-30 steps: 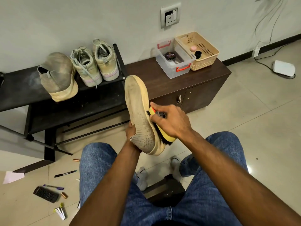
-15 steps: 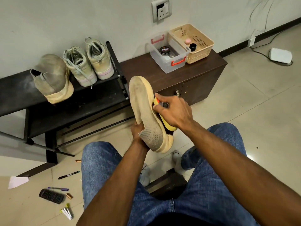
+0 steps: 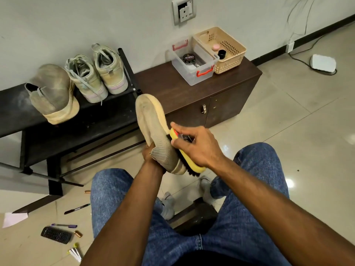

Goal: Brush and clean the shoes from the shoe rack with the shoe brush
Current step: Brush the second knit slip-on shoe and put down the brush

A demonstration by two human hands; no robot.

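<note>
A tan knit shoe (image 3: pixel 153 129) with a yellowish sole stands toe-up in front of my knees. My left hand (image 3: pixel 148 153) grips it from behind at the heel, mostly hidden by the shoe. My right hand (image 3: pixel 196 145) grips a yellow shoe brush (image 3: pixel 189 160) whose dark bristles press against the shoe's right side. On the black shoe rack (image 3: pixel 80 129) sit its matching tan shoe (image 3: pixel 53 93) and a pair of pale laced sneakers (image 3: pixel 96 73).
A dark wooden cabinet (image 3: pixel 192 93) beside the rack carries a clear box (image 3: pixel 192 62) with a polish tin and a beige basket (image 3: pixel 221 48). Pens, a remote (image 3: pixel 55 235) and paper litter the floor at left. A dark stool (image 3: pixel 194 215) lies between my feet.
The brush has slid down the shoe's side toward the heel. The view has shifted slightly, and the shoe stays in my left hand.
</note>
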